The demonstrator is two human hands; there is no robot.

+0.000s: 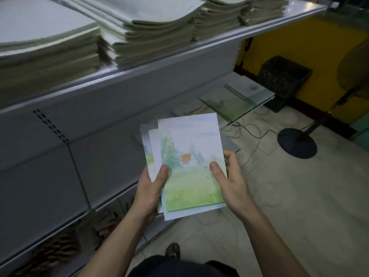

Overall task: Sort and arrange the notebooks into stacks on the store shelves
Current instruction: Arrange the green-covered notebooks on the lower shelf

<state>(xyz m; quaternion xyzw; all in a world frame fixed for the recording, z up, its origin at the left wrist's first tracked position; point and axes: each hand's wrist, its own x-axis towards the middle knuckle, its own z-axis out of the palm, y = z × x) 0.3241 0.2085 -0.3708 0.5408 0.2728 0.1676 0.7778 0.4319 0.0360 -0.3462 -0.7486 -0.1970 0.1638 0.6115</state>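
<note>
Left hand point(149, 188) and right hand point(229, 182) both grip the held notebooks point(187, 156) in front of the shelves.
We see the held notebooks sitting between the two hands, loosely fanned, covers up, with a green meadow cover on top. The left hand clamps the lower left edge, thumb on the cover and fingers curled underneath. The right hand does the same at the lower right edge. The upper shelf point(139, 76) above carries the notebook stacks point(139, 37) side by side. The loose notebooks point(229, 100) lie on a lower ledge to the right, near a black crate point(283, 76).

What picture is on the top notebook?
A watercolour meadow: green grass, green trees and a small orange-roofed house on the top notebook, seen from the head camera.
</note>
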